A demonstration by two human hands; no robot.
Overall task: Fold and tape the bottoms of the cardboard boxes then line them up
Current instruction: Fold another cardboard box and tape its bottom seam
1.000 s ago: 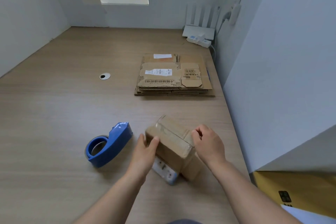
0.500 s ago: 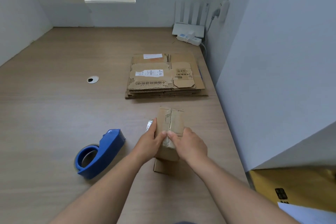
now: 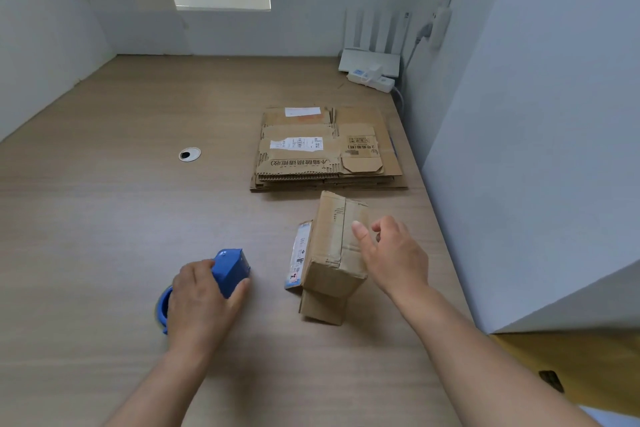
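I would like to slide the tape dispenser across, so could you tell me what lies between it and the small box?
Nothing: in the head view, only bare table separates the tape dispenser, gripped by the left hand, from the small box.

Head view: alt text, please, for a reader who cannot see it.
A person's left hand grips a blue tape dispenser on a wooden table, while the right hand hangs open beside a small cardboard box. A stack of flattened boxes lies farther back on the table.

The brown cardboard box (image 3: 332,239) sits seam-up, flattened boxes (image 3: 325,152) beyond it, blue tape dispenser (image 3: 230,267) left of it.
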